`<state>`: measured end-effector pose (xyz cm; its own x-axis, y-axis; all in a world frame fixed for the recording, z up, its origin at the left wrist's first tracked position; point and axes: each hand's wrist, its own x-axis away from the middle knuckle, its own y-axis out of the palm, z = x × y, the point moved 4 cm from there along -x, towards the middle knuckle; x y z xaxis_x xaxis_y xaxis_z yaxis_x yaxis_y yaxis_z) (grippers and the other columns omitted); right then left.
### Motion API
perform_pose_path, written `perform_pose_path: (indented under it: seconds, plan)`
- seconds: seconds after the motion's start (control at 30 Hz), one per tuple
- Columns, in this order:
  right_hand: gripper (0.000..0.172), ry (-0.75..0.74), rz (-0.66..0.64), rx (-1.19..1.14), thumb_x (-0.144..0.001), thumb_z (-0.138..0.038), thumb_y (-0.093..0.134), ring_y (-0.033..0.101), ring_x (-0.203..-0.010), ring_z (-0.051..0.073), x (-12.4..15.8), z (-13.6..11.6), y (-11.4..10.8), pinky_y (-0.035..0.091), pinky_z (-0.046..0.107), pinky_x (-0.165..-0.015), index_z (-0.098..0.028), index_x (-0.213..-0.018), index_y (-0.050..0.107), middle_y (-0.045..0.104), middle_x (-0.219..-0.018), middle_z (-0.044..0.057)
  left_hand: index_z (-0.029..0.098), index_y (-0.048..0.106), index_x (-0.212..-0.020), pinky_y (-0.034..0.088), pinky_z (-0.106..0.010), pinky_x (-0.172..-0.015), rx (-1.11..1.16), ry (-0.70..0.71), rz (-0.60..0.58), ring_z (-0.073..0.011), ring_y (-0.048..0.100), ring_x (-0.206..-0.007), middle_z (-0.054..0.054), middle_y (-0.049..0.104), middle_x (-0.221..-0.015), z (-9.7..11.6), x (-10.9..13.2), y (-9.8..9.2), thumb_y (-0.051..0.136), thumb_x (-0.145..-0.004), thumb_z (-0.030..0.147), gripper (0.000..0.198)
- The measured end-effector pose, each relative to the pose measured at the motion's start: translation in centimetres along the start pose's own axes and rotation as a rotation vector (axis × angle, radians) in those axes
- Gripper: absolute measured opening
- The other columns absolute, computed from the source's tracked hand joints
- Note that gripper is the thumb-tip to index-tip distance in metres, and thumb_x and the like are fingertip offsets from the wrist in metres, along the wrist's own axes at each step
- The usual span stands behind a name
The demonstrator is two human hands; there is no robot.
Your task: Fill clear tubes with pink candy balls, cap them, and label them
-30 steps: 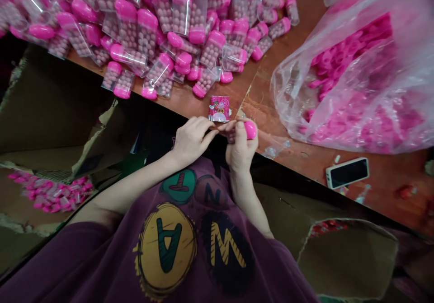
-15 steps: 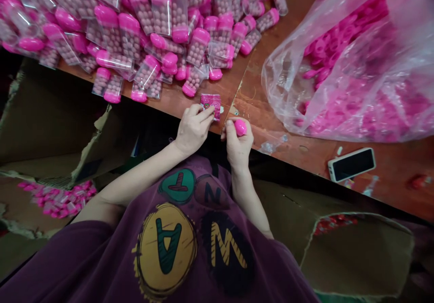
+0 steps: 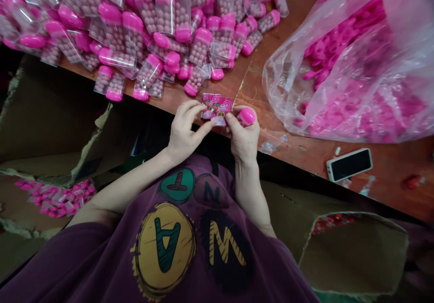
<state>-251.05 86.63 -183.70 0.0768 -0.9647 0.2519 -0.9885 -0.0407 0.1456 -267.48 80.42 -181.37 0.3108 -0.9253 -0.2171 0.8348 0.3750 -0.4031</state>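
Note:
My right hand point(image 3: 246, 138) is closed around a small candy container with a rounded pink cap point(image 3: 247, 116), most of its body hidden by the fingers. Its thumb also presses on the right edge of a pink printed label point(image 3: 224, 109). Another similar pink label point(image 3: 210, 99) overlaps it on the left. At the left and lower edges of these labels is my left hand point(image 3: 185, 129), its fingertips and thumb gripping the edge. Both hands are over the front edge of the wooden table point(image 3: 251, 86).
Many clear containers of pink balls with pink caps point(image 3: 200, 45) are heaped at the back left. A plastic bag of pink parts point(image 3: 359, 90) lies on the right, with a phone point(image 3: 350, 165) in front. Cardboard boxes point(image 3: 356, 258) stand below the table edge.
The right hand has moved up to the labels with the container still in it. Two overlapping labels now show where one was visible. The left thumb has spread away from its fingers.

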Motion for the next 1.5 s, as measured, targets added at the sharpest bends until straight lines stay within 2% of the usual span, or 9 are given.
perform_pose_path:
  seconds: [0.07, 0.17, 0.33, 0.5, 0.83, 1.1, 1.23, 1.33, 1.5]
  plan:
    - [0.035, -0.037, -0.06, 0.029, -0.076, -0.043, 0.091, 0.057, -0.065, 0.008, 0.3, -0.6, 0.1, 0.05, 0.023, -0.058, -0.026, -0.095, 0.066, 0.065, -0.087, -0.004, 0.016, 0.078, -0.112, 0.053, -0.03, -0.081, 0.228, -0.217, -0.062, -0.0182, 0.066, -0.088, -0.01, 0.074, -0.107, 0.1, -0.3, -0.3, 0.078, -0.092, 0.051, 0.04]
    - [0.035, -0.037, -0.139, 0.058, -0.076, -0.043, 0.092, 0.064, -0.079, 0.012, 0.8, -0.8, 0.8, 0.056, 0.026, -0.069, -0.026, -0.099, 0.071, 0.069, -0.094, -0.002, 0.014, 0.081, -0.092, 0.051, -0.026, -0.076, 0.563, -0.465, -0.18, -0.0145, 0.064, -0.079, -0.006, 0.073, -0.089, 0.3, -0.6, 0.0, 0.084, -0.087, 0.048, 0.034]
    - [0.049, 0.159, -0.235, -0.006, -0.068, -0.045, 0.097, 0.057, -0.068, 0.009, 1.5, 0.2, 2.2, 0.05, 0.025, -0.062, -0.024, -0.106, 0.075, 0.068, -0.083, -0.004, 0.013, 0.077, -0.068, 0.037, -0.021, -0.054, 0.746, -0.652, -0.083, -0.0069, 0.048, -0.056, -0.002, 0.063, -0.062, -0.5, -0.5, 0.4, 0.096, -0.073, 0.043, 0.036]
    - [0.043, 0.205, -0.157, -0.047, -0.068, -0.05, 0.096, 0.047, -0.055, 0.006, 1.7, 0.8, 2.6, 0.038, 0.024, -0.053, -0.02, -0.08, 0.068, 0.058, -0.064, -0.007, 0.013, 0.07, -0.06, 0.033, -0.019, -0.048, 0.803, -0.656, -0.006, -0.0052, 0.047, -0.05, 0.0, 0.058, -0.056, -0.9, -0.1, 1.0, 0.097, -0.074, 0.04, 0.041]
    - [0.047, 0.099, -0.151, 0.048, -0.083, -0.062, 0.082, 0.043, -0.049, 0.006, 2.3, 0.7, 3.1, 0.033, 0.024, -0.048, -0.021, -0.076, 0.059, 0.05, -0.056, -0.009, 0.012, 0.067, -0.061, 0.034, -0.018, -0.04, 0.823, -0.735, 0.078, -0.0052, 0.05, -0.044, 0.001, 0.06, -0.056, -0.2, -0.2, 1.7, 0.095, -0.077, 0.035, 0.04]
    - [0.05, 0.122, -0.187, 0.084, -0.082, -0.066, 0.081, 0.04, -0.051, 0.006, 2.0, 0.5, 3.0, 0.032, 0.023, -0.047, -0.022, -0.078, 0.058, 0.047, -0.057, -0.008, 0.012, 0.069, -0.065, 0.037, -0.019, -0.046, 0.862, -0.865, -0.06, -0.0057, 0.053, -0.049, -0.002, 0.063, -0.061, -0.3, -0.4, 1.0, 0.088, -0.087, 0.033, 0.035]
    - [0.052, 0.262, -0.224, -0.048, -0.08, -0.068, 0.082, 0.039, -0.05, 0.006, 1.7, 0.8, 2.5, 0.027, 0.02, -0.042, -0.024, -0.102, 0.065, 0.05, -0.066, -0.008, 0.013, 0.067, -0.065, 0.036, -0.02, -0.048, 0.831, -0.849, 0.018, -0.0056, 0.051, -0.05, -0.001, 0.06, -0.058, -0.6, -0.8, 0.3, 0.086, -0.089, 0.031, 0.036]
    - [0.058, 0.319, -0.263, -0.198, -0.084, -0.07, 0.073, 0.051, -0.063, 0.008, 1.9, 0.6, 2.0, 0.041, 0.021, -0.048, -0.027, -0.122, 0.066, 0.062, -0.086, -0.003, 0.014, 0.066, -0.067, 0.035, -0.02, -0.048, 0.831, -0.854, 0.094, -0.0054, 0.05, -0.049, 0.001, 0.058, -0.057, -0.9, -0.9, 0.0, 0.088, -0.088, 0.035, 0.037]
    - [0.044, 0.297, -0.287, -0.136, -0.083, -0.042, 0.077, 0.058, -0.079, 0.011, 3.3, 0.6, 1.5, 0.053, 0.024, -0.066, -0.028, -0.124, 0.068, 0.065, -0.1, 0.0, 0.015, 0.063, -0.068, 0.036, -0.02, -0.048, 0.861, -0.878, 0.121, -0.0054, 0.049, -0.049, 0.002, 0.057, -0.058, -1.0, -0.8, 0.1, 0.086, -0.089, 0.041, 0.041]
